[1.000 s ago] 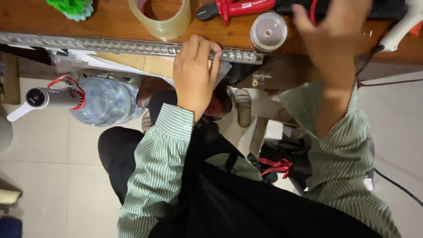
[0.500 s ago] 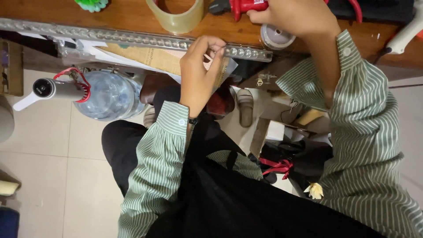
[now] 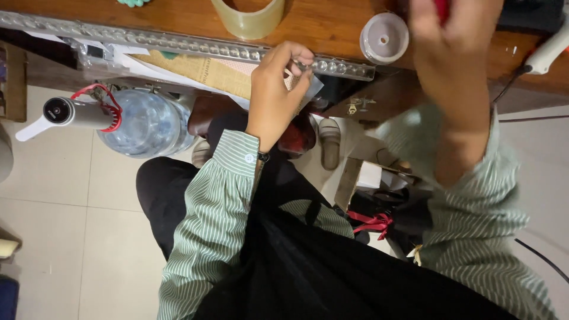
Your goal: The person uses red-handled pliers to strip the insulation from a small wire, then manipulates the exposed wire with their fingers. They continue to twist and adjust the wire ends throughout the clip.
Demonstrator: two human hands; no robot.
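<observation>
Left hand (image 3: 277,89) pinching the long studded metal strip (image 3: 178,42) at the wooden surface (image 3: 320,24) edge; right hand (image 3: 453,41) blurred, closed on something red (image 3: 441,5).

A long silver strip (image 3: 178,42) studded with a row of small clear domes is lying along the wooden table edge (image 3: 320,26), running across the upper frame from far left towards centre right. It is sitting flat and slightly slanted, with its right end stopping just below a round whitish cap (image 3: 384,37).
</observation>
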